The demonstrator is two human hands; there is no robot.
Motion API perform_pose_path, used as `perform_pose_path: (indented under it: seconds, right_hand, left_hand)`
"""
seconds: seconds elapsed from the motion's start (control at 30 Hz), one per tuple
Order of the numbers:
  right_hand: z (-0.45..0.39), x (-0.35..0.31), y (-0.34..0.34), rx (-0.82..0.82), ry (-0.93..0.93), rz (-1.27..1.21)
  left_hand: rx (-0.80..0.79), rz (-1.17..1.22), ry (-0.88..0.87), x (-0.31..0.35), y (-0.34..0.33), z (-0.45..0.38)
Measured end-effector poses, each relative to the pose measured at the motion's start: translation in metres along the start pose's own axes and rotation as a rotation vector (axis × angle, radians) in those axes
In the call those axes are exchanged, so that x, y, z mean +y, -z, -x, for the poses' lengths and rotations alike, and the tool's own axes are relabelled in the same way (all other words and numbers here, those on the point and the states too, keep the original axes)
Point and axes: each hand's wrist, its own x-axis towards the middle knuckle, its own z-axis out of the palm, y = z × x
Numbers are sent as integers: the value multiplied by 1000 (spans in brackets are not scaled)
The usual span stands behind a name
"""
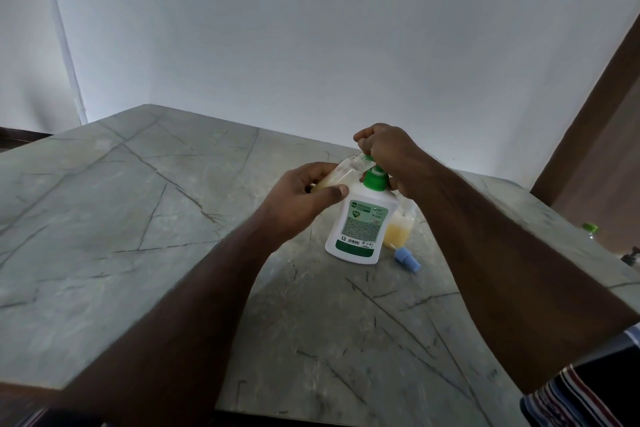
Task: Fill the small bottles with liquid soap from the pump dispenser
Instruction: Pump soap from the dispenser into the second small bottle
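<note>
A white pump dispenser [360, 224] with a green label and green pump top stands on the marbled table [138, 218]. My right hand [388, 152] is curled over the green pump head from above. My left hand [304, 198] grips a small clear bottle [346, 172], tilted, holding some yellowish soap, its mouth at the pump's spout. Behind the dispenser to the right stands a second small bottle [401, 229] with yellow soap in it. A blue spray cap [407, 258] lies on the table beside the dispenser's base.
A green-capped bottle [588, 230] shows at the table's right edge, with a dark object [632, 255] near it. A white wall rises behind the table, and a brown door frame [595, 114] stands at the right.
</note>
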Motion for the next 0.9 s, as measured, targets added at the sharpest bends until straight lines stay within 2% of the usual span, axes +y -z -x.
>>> perform_pose_path:
  seconds: [0.27, 0.53, 0.7, 0.9]
  right_hand:
    - [3, -6, 4, -5, -37, -30]
    - [-2, 3, -1, 18, 30, 32]
    - [0, -5, 5, 18, -17, -14]
    - [0, -5, 2, 5, 18, 24]
  left_hand:
    - [3, -14, 2, 1, 0, -1]
    - [2, -10, 8, -1, 0, 0]
    - [-3, 0, 14, 0, -1, 0]
    - [-3, 3, 19, 1, -1, -1]
